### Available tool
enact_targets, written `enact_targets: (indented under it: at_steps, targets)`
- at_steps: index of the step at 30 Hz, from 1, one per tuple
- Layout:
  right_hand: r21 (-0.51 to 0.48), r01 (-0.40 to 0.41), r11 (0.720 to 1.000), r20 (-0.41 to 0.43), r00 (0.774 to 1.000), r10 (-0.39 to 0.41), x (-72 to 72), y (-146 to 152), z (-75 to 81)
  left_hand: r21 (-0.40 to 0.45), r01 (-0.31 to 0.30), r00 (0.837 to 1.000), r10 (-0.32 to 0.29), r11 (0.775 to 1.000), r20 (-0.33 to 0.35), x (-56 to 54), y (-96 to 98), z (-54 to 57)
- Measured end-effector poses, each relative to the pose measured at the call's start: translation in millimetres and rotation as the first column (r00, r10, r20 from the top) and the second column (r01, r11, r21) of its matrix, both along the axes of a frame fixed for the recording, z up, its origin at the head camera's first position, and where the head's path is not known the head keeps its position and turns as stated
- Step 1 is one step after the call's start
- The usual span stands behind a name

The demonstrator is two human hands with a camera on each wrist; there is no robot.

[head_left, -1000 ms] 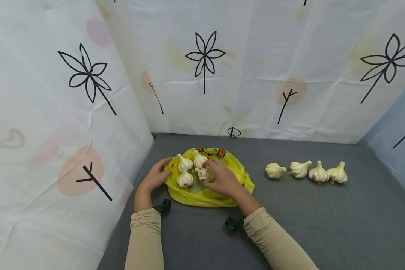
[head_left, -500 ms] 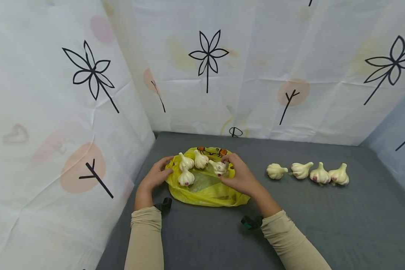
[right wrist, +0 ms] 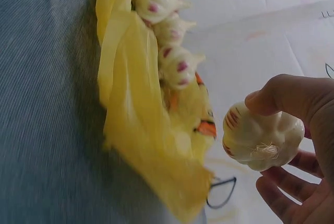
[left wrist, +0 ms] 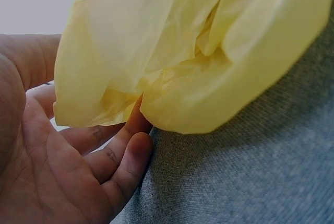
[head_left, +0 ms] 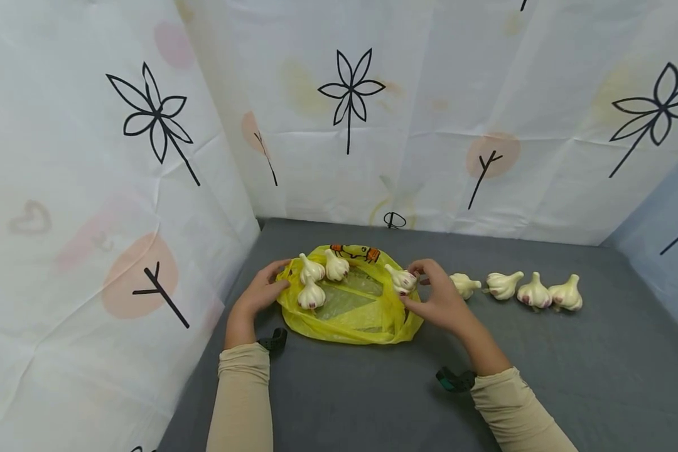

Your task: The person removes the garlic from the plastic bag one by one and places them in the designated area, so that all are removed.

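Observation:
A yellow plastic bag lies spread on the grey table, with three garlic bulbs clustered on its left part. At the bag's left edge, my left hand holds the rim; in the left wrist view the bag's folds hide some fingertips. My right hand pinches another garlic bulb over the bag's right side. The right wrist view shows that held bulb's root end facing the camera, with the thumb on one side and fingers on the other.
Several garlic bulbs stand in a row to the right, the nearest bulb partly behind my right hand and the farthest bulb at the row's end. White patterned cloth walls the table's back and left side.
My right hand has lifted a garlic bulb from the cluster on the bag and carried it right, to the bag's right edge. My left hand stays at the left rim.

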State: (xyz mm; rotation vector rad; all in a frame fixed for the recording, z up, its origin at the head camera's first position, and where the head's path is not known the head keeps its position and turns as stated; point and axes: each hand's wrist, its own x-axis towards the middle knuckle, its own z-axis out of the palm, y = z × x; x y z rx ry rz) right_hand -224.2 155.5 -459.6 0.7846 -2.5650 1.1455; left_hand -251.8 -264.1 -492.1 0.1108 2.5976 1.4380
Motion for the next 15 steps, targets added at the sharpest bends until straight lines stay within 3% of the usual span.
enact_targets:
  at_steps: [15]
  targets:
    - [-0.077,0.137,0.988,-0.108,0.984,-0.145,27.9,73.9,-1.1,-0.005,-0.008,1.000,0.008,1.000,0.011,0.1,0.0,0.7]
